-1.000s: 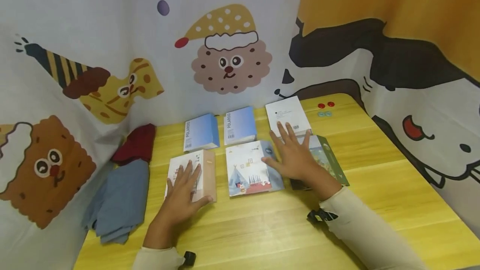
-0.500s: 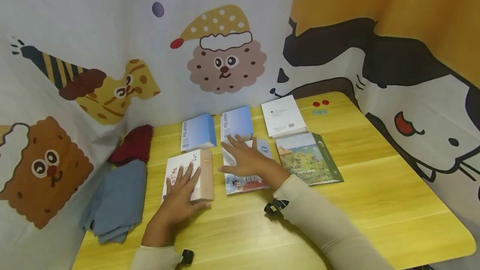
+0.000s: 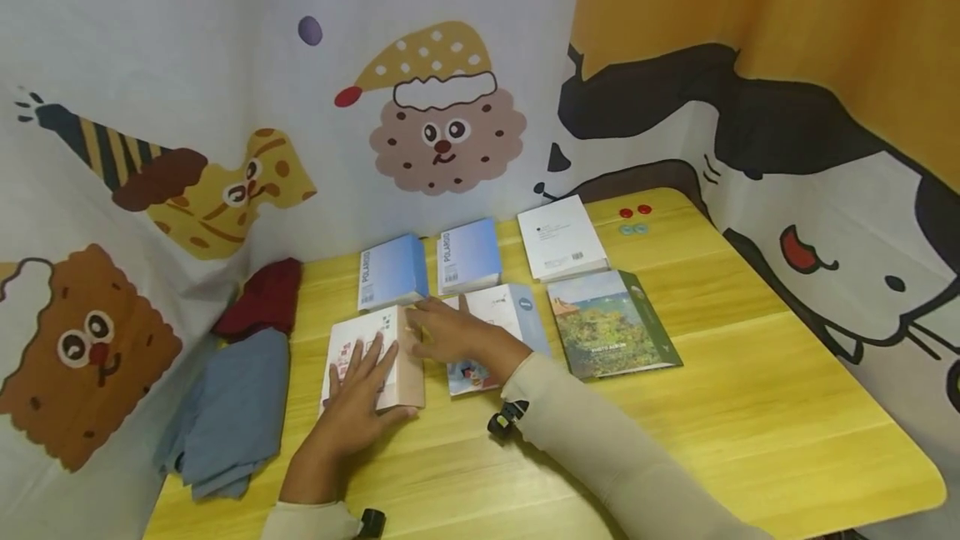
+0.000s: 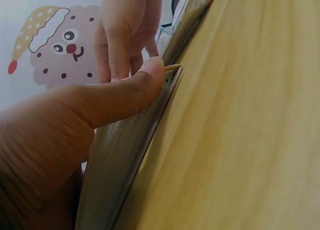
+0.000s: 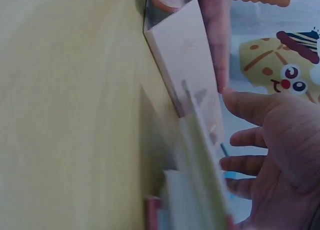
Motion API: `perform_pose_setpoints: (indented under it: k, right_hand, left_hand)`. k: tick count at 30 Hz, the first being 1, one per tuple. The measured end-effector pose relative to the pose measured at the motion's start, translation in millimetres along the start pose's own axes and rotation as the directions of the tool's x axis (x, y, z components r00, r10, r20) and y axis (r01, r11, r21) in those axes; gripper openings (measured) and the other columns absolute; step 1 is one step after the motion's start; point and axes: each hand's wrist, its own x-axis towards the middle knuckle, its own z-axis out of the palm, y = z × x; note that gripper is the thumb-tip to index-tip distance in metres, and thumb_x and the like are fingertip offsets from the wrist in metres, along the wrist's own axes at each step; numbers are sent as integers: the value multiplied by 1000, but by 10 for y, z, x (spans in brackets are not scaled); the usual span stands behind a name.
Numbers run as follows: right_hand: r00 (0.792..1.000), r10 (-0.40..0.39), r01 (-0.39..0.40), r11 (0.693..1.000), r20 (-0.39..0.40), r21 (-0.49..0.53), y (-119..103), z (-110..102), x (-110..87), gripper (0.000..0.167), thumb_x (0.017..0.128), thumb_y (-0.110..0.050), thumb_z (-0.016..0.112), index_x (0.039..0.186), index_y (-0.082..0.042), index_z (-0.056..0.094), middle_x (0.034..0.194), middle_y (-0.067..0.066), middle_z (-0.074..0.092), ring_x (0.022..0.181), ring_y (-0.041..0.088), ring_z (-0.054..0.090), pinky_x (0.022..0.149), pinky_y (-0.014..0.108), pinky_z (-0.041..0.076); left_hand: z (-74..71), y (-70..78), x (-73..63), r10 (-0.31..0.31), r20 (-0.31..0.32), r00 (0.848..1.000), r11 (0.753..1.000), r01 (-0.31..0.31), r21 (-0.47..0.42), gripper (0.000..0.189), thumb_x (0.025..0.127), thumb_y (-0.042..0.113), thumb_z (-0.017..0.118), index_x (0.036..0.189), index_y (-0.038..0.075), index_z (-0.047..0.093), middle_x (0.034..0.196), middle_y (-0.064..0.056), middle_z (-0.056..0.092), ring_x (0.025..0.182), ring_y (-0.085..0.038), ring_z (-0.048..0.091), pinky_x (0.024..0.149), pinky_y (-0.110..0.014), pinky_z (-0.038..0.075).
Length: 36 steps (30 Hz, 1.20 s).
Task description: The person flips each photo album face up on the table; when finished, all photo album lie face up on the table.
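Yellow wooden worktop (image 3: 750, 373). Two blue Polaroid albums (image 3: 393, 271) at rear, white booklet (image 3: 562, 237) beside them, landscape-cover album (image 3: 611, 323) in front. Red and blue cloths (image 3: 240, 382) lie at left edge. Cartoon curtains (image 3: 225, 107) behind.

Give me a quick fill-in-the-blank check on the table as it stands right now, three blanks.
1. The left hand rests flat on the white-and-____ booklet.
2. In the back row, two booklets marked POLAROID are coloured ____.
3. The landscape photo album lies directly in front of the ____ booklet.

Missing words: pink; blue; white
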Motion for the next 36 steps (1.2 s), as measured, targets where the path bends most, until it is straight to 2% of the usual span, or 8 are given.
perform_pose_setpoints:
  k: [3,9,14,18,23,29,32,36]
  right_hand:
    - [1000,-4,4,1000,-11,-27,14,47,54,62,110,-48,61,165,-22,48,180,10,33,171,36,21,134,75,8]
    - [999,23,-23,1000,-38,-8,69,140,67,75,108,-53,63,171,-20,39,178,7,38,171,36,21,137,69,0]
    - [997,-5,-2,996,-80,-88,87,186,72,78,107,-60,61,171,-21,39,177,5,41,169,35,26,137,68,5]
    - [997,-3,-8,987,-71,-158,87,200,65,81,107,-63,59,173,-23,35,178,3,39,169,33,27,137,67,9]
    - [998,-18,7,982,-59,-187,77,189,73,84,106,-64,58,174,-23,31,179,2,37,169,33,26,137,68,10]
    - [999,-10,2,989,-52,-151,60,189,58,86,104,-65,63,173,-23,35,178,2,40,168,31,28,137,68,10]
    - [998,-8,1,993,-58,-120,64,186,40,87,103,-66,64,172,-23,36,178,4,39,167,32,29,136,68,10]
    - [996,-20,19,1000,-91,-12,73,150,20,87,102,-62,67,172,-20,37,181,7,31,167,37,30,136,71,7]
  left_hand:
    - [0,1,-2,-1,-15,1000,1000,1,-12,109,90,61,83,175,18,30,184,-20,14,168,-57,3,117,-94,-2]
    - [-7,15,-5,-5,-21,1000,1000,5,-13,109,89,60,84,174,18,31,183,-19,16,168,-57,5,118,-94,-1]
    - [-18,17,6,-11,-28,1000,1000,10,-13,110,88,59,86,174,18,31,183,-19,17,168,-57,6,118,-93,0]
    - [-12,4,22,-13,-24,1000,1000,13,-25,111,86,57,88,174,18,32,183,-19,17,168,-57,6,118,-94,-1]
    - [-8,-26,36,-13,-46,999,999,12,-30,111,84,53,91,173,17,35,183,-20,19,167,-57,7,117,-94,0]
    - [8,-64,23,6,-57,998,999,-8,-42,108,84,47,93,171,14,38,182,-21,22,167,-58,10,117,-95,0]
    - [16,-84,7,16,-65,998,995,-22,-93,107,84,43,94,171,15,38,182,-21,22,167,-58,9,117,-94,0]
    - [18,-120,-5,51,-106,993,982,-69,-174,105,85,36,94,172,16,37,182,-22,23,165,-61,9,116,-95,2]
